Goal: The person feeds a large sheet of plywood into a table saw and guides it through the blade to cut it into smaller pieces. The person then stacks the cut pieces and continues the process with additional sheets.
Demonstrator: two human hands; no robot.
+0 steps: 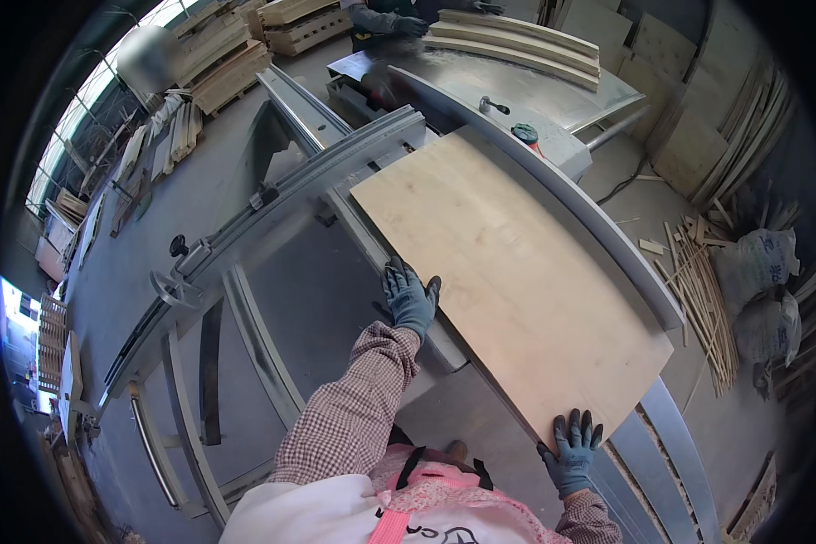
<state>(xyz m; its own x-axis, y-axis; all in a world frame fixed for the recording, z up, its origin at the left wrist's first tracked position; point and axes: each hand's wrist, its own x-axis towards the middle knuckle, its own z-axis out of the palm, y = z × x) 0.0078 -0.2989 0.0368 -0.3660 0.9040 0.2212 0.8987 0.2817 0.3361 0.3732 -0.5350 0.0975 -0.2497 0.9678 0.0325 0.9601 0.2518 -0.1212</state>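
Observation:
A large rectangular plywood board (517, 281) lies flat on the metal saw table (675, 462), its right long edge along a raised metal fence (598, 222). My left hand (410, 297), in a blue-grey work glove with dark fingertips, rests at the board's left edge, with its fingers stretched forward over the metal rail (372, 240). Its thumb points toward the board. My right hand (571, 453), gloved alike, presses on the near corner of the board with its fingers spread over the top. Neither hand wraps round anything.
A sliding frame with a crossbar (290, 186) extends left. Beyond the fence, curved wooden strips (521, 45) lie on the far table, near a co-worker's gloved hands (412, 26). Wood offcuts (703, 313) and white sacks (762, 263) lie right; stacked planks (218, 72) stand far left.

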